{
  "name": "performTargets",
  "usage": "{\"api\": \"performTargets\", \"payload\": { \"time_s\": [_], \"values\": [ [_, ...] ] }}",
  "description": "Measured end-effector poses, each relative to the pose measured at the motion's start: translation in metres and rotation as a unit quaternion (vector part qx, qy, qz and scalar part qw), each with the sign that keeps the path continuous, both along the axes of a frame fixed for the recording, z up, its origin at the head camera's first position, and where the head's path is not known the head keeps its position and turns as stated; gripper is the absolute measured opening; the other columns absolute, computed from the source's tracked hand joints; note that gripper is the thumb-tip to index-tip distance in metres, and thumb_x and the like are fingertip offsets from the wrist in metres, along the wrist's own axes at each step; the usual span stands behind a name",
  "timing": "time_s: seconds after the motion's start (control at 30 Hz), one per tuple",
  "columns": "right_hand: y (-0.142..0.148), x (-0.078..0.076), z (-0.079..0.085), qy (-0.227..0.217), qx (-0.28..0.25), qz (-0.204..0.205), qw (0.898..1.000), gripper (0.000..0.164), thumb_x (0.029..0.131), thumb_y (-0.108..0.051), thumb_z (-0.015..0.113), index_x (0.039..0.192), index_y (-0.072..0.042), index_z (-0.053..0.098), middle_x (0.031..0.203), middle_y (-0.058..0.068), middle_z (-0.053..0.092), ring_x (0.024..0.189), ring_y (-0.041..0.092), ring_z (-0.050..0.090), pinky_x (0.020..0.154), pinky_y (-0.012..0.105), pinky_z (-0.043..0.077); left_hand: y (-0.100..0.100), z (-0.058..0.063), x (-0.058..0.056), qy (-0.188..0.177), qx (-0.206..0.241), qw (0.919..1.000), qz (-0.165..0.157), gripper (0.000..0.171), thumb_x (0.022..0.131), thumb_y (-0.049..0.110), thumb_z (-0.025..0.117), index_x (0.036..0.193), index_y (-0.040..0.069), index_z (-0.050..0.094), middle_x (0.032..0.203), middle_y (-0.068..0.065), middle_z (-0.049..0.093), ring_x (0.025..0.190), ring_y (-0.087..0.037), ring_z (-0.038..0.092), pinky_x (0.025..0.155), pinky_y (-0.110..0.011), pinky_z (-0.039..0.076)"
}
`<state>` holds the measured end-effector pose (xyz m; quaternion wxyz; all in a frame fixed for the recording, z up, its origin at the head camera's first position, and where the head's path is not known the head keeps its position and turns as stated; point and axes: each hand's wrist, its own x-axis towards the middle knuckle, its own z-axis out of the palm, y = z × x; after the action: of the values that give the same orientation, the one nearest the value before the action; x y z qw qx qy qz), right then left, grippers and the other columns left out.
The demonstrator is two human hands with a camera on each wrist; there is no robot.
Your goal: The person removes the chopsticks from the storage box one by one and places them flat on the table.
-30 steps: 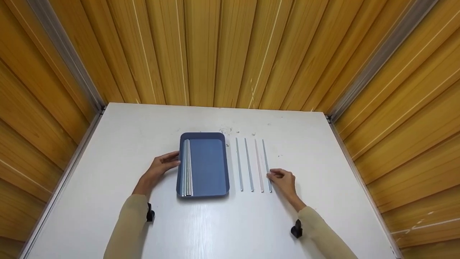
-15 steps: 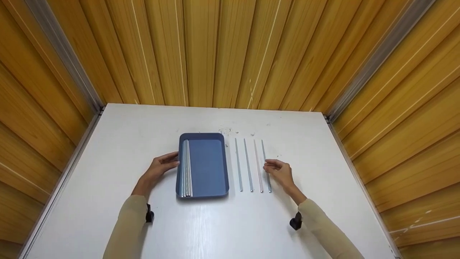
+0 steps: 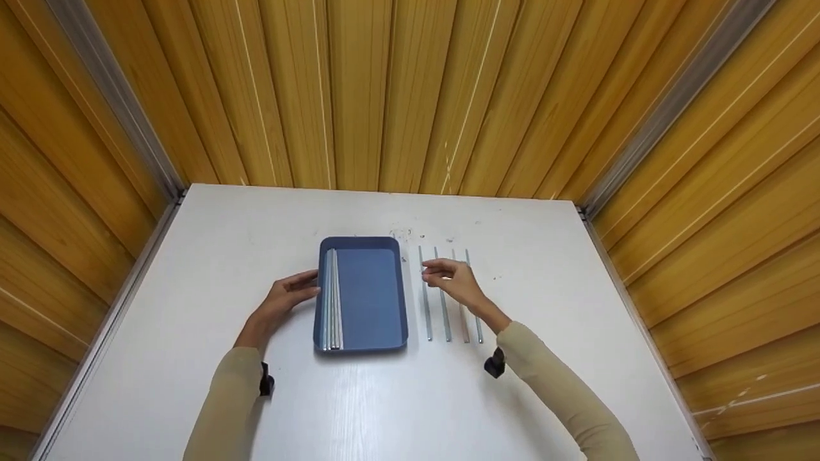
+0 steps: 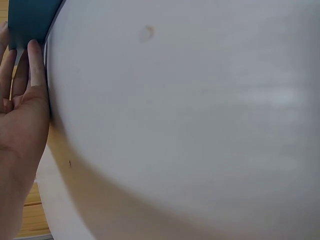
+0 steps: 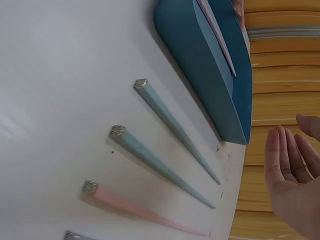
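Note:
My left hand [image 3: 280, 303] rests against the left side of a blue tray [image 3: 373, 298], fingers straight and touching its outer wall [image 4: 31, 22] in the left wrist view. Inside that tray a bundle of chopsticks [image 3: 332, 304] lies along the left wall. Several more chopsticks lie in a spaced row to the tray's right, among them a pink one [image 5: 131, 206] and a pale blue-green one [image 5: 172, 122] nearest the tray. Over this row hovers my right hand [image 3: 457, 282], fingertips above the chopstick [image 3: 428, 317] closest to the tray. The right wrist view shows nothing between its loosely bent fingers.
A white table [image 3: 243, 221] carries everything, with small dark marks [image 3: 400, 232] behind the tray. Wood-patterned panels [image 3: 359, 96] stand at the back and both sides, joined by metal corner posts [image 3: 122, 96].
My right hand has left the rightmost chopstick and moved left and away from me, over the row. That chopstick stays on the table. The left hand and tray hold their place.

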<state>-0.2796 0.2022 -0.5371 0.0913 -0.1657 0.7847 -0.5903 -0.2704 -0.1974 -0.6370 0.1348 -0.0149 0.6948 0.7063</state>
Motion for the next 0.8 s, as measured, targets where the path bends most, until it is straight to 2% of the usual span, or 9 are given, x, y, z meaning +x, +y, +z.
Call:
{"api": "performTargets", "payload": {
  "time_s": [0.17,0.23,0.33,0.47,0.53,0.67,0.8],
  "values": [
    [-0.024,-0.014,0.003,0.023,0.034,0.061,0.997,0.036,0.097,-0.004,0.068,0.13,0.009,0.063,0.114,0.033,0.07,0.098,0.033,0.073,0.088,0.048,0.062,0.001,0.0,-0.001,-0.001,-0.006,1.0,-0.007,0.063,0.094,0.017,0.076,0.151,0.007,0.05,0.155,-0.015,0.052,0.146,-0.029,0.047,0.107,-0.023,0.051],
    [-0.032,-0.019,0.005,0.032,0.046,0.088,0.995,0.036,0.097,-0.007,0.069,0.131,0.007,0.064,0.114,0.031,0.071,0.099,0.037,0.072,0.09,0.051,0.06,0.001,0.0,-0.001,0.002,-0.004,1.0,-0.008,0.062,0.094,0.015,0.075,0.15,0.006,0.05,0.154,-0.016,0.052,0.145,-0.029,0.048,0.106,-0.023,0.051],
    [-0.045,-0.025,0.009,0.041,0.064,0.123,0.989,0.036,0.097,-0.009,0.069,0.131,0.004,0.065,0.115,0.028,0.071,0.103,0.042,0.07,0.09,0.046,0.061,0.0,0.0,-0.001,0.005,-0.001,1.0,-0.005,0.062,0.094,0.015,0.076,0.15,0.005,0.051,0.153,-0.018,0.053,0.143,-0.028,0.05,0.105,-0.022,0.052],
    [-0.062,-0.031,0.011,0.045,0.087,0.159,0.982,0.034,0.096,-0.008,0.07,0.129,0.003,0.067,0.114,0.026,0.072,0.102,0.038,0.071,0.084,0.028,0.062,-0.001,-0.002,-0.001,0.004,0.001,1.0,-0.003,0.063,0.093,0.016,0.077,0.149,0.004,0.051,0.153,-0.018,0.053,0.142,-0.026,0.052,0.104,-0.021,0.052],
    [-0.071,-0.033,0.01,0.044,0.1,0.174,0.979,0.034,0.096,-0.007,0.071,0.127,0.004,0.068,0.113,0.026,0.073,0.099,0.036,0.073,0.08,0.024,0.061,-0.002,-0.002,-0.001,0.003,-0.001,1.0,-0.005,0.064,0.092,0.017,0.077,0.15,0.005,0.051,0.153,-0.017,0.053,0.142,-0.025,0.052,0.104,-0.021,0.052],
    [-0.088,-0.036,0.005,0.023,0.121,0.198,0.972,0.034,0.095,-0.005,0.071,0.126,0.006,0.068,0.113,0.026,0.074,0.1,0.034,0.074,0.078,0.023,0.061,-0.002,-0.003,-0.001,-0.001,-0.002,1.0,-0.004,0.065,0.092,0.02,0.078,0.15,0.007,0.051,0.153,-0.016,0.053,0.142,-0.025,0.051,0.106,-0.023,0.052],
    [-0.103,-0.033,-0.006,-0.005,0.122,0.218,0.968,0.034,0.093,0.001,0.069,0.125,0.013,0.065,0.113,0.03,0.073,0.104,0.037,0.073,0.083,0.026,0.062,-0.001,-0.002,-0.002,0.002,-0.007,0.9999,-0.007,0.065,0.092,0.02,0.078,0.15,0.007,0.051,0.154,-0.016,0.052,0.145,-0.027,0.048,0.108,-0.024,0.051]
  ]
}}
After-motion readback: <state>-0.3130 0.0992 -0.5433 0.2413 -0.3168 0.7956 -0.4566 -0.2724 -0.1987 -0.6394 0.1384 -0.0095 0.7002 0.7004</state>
